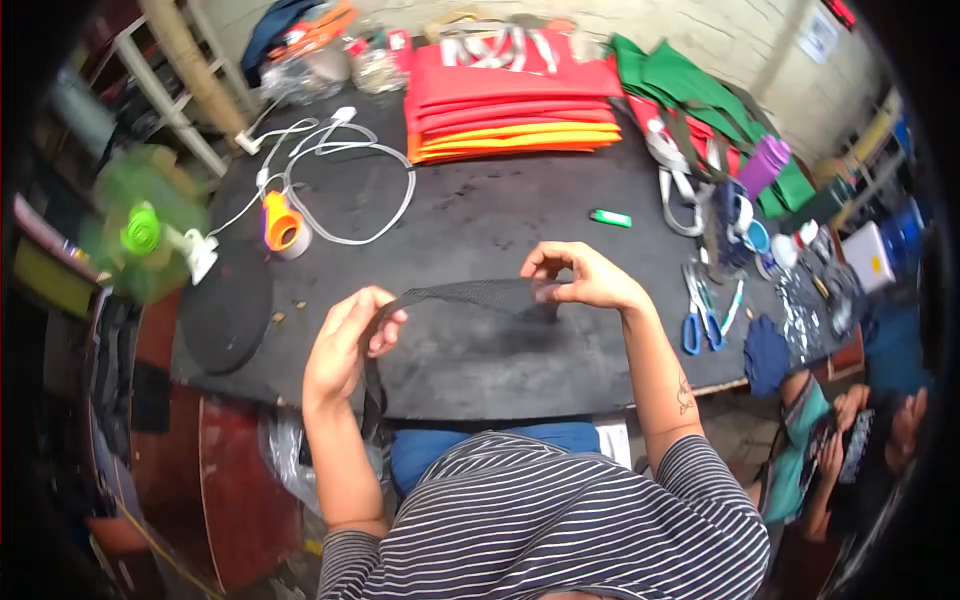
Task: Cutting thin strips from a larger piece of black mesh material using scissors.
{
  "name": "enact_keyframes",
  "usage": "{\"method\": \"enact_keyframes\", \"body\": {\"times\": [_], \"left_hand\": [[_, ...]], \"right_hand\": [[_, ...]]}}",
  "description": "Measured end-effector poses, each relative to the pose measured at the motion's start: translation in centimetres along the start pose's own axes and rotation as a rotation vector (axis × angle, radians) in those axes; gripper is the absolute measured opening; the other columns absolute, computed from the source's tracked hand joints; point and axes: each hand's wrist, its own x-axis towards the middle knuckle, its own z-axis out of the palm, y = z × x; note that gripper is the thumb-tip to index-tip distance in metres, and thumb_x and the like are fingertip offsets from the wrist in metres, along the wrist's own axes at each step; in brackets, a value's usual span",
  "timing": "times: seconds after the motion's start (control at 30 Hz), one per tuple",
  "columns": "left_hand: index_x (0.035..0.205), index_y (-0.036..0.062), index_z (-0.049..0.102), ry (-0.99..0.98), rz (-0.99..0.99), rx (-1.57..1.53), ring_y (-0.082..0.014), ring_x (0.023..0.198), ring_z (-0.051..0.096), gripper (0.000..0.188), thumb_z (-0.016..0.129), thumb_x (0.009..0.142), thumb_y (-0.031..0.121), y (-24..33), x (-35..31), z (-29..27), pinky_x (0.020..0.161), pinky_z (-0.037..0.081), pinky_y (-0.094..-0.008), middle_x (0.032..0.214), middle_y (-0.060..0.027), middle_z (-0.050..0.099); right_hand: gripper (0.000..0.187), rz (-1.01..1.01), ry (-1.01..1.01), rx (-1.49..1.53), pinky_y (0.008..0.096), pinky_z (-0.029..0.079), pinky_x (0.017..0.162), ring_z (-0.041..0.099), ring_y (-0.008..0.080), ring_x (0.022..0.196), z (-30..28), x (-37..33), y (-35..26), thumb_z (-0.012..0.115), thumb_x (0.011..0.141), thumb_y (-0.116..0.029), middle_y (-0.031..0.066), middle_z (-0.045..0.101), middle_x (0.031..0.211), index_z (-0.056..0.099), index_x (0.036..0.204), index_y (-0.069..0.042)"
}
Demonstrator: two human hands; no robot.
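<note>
Over the black table [450,225]: dark strap [470,291] held between two hands

Left hand [345,340]: my fingers are curled in and the strap passes between them and the thumb; exact contact partly hidden. From this grip a length hangs down past the table's front edge. Right hand [585,278]: I pinch the strap near its other end, thumb against forefinger. Just below those fingertips the material is blurred; I cannot tell how it lies. Between my hands the strap runs roughly level, raised off the tabletop.

Surroundings: folded cloth stack [515,110], red above orange, at the back; green cloth [690,85] to its right. Green lighter [611,218] lies between stack and right hand. Blue-handled scissors [691,333] rest right of my right forearm. White cable [350,241] loops at left.
</note>
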Motion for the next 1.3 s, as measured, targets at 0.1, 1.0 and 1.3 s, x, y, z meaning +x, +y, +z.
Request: {"method": "enact_keyframes", "body": {"times": [0.1, 1.0, 1.3], "left_hand": [[0.089, 0.0006, 0.057, 0.082, -0.056, 0.058, -0.0048, 0.059, 0.041, 0.028, 0.046, 0.09, 0.026, -1.1, 1.0, 0.2, 0.05, 0.034, -0.0174, 0.077, -0.0037, 0.058], [0.076, 0.0006, 0.056, 0.146, -0.131, 0.652, -0.0041, 0.053, 0.041, 0.012, 0.061, 0.077, 0.012, -12.2, 11.5, 0.7, 0.049, 0.034, -0.0214, 0.057, 0.0034, 0.048], [0.099, 0.0039, 0.058, 0.381, 0.294, 0.974, -0.0284, 0.089, 0.053, 0.025, 0.06, 0.076, 0.015, -10.4, 13.4, 6.0, 0.081, 0.041, -0.0363, 0.091, -0.0133, 0.056]], "right_hand": [[0.01, 0.194, 0.178, 0.295, 0.0235, 0.047, 0.065, 0.057, 0.01, 0.067, -1.2, -1.9, 1.1, 0.059, 0.074, 0.0, 0.0031, 0.06, 0.073, 0.059, 0.085, 0.001], [0.029, 0.398, 0.856, -0.091, 0.0225, 0.043, 0.063, 0.05, 0.0071, 0.065, -2.6, -4.1, 13.7, 0.061, 0.079, -0.019, 0.0048, 0.058, 0.086, 0.052, 0.1, 0.0], [0.01, 0.326, 0.825, 0.581, 0.0227, 0.045, 0.051, 0.058, 0.013, 0.053, -2.8, -6.9, 9.2, 0.056, 0.083, -0.013, 0.0077, 0.061, 0.07, 0.05, 0.08, -0.005]]}}
